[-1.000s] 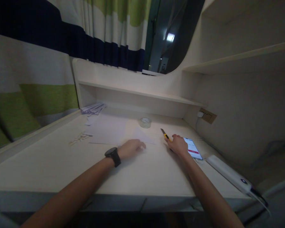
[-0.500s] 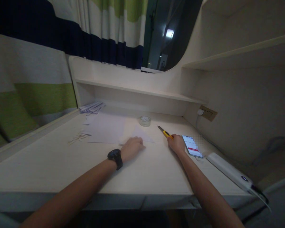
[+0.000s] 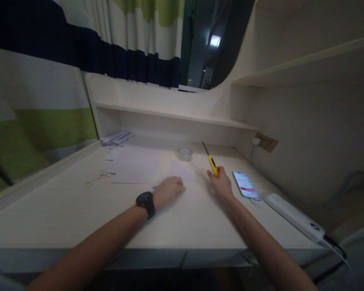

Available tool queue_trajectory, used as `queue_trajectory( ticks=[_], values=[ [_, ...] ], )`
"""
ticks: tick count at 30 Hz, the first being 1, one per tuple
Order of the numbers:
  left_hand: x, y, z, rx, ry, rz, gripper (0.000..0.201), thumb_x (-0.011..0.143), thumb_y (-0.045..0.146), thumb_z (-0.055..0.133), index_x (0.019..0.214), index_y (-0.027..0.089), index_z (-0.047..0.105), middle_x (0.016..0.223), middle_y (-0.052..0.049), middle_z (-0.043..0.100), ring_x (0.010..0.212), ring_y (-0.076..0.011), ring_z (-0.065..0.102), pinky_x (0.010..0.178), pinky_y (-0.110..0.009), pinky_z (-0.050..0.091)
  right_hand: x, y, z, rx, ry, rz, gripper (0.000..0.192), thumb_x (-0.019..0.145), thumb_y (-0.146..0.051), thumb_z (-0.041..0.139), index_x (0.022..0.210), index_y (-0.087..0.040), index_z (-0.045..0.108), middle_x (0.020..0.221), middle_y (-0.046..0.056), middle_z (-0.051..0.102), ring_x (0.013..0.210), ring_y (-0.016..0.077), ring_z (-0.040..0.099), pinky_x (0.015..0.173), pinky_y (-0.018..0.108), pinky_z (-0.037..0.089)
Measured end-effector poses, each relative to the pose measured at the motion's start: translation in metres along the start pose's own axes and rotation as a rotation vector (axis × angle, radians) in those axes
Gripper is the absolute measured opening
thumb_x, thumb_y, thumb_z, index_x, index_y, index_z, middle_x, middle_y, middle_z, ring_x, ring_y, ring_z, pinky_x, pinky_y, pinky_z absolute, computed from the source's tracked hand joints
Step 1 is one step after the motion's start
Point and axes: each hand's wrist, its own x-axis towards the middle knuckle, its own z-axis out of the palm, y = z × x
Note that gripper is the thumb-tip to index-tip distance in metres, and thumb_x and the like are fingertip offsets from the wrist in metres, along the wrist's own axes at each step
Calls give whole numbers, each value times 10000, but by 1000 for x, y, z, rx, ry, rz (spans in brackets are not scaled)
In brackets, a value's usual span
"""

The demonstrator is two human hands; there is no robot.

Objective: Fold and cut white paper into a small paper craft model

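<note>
Two hands: right hand [image 3: 222, 184] grips one yellow knife [image 3: 211, 162], left hand [image 3: 167, 190] presses one paper sheet [image 3: 182, 171].

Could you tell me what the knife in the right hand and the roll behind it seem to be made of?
The utility knife: apparently glossy yellow plastic body with a thin grey blade, likely metal. The tape roll: see-through ring, probably clear plastic tape.
</note>
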Motion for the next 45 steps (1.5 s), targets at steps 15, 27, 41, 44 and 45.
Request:
queue_trajectory(
  ticks=[15,27,41,44,45],
  values=[
    [0,29,-2,152,-30,-12,232,875,189,396,903,146,622,855,-93,565,872,-218,503,804,-373,390,-50,-47,20,-378,-205,-253,199,816,-309,446,955,-171,480,843,108,644,823,252,618,634,298,404],
    [0,35,-6,227,-40,34,200,862,152,419,860,142,618,911,-104,594,932,-239,495,769,-375,353,-50,-51,19,-369,-268,-205,214,800,-256,459,994,-168,484,873,124,661,850,252,623,675,308,428],
    [0,35,-4,244,-33,55,225,873,167,406,820,126,621,833,-109,607,866,-228,512,776,-374,348,-45,-43,21,-299,-226,-192,225,814,-309,487,1003,-188,465,836,75,663,782,238,629,606,274,382],
    [-1,31,-2,229,-21,48,237,878,195,414,789,133,625,782,-100,620,842,-221,525,781,-371,348,-39,-38,13,-196,-219,-142,342,811,-486,492,1002,-202,482,829,51,658,746,214,615,582,254,354],
    [-1,30,-2,216,-24,49,240,878,198,417,776,138,627,762,-94,624,826,-216,530,776,-368,350,-36,-36,9,-164,-217,-156,374,805,-526,487,995,-204,494,833,45,655,738,204,607,578,249,345]
  ],
)
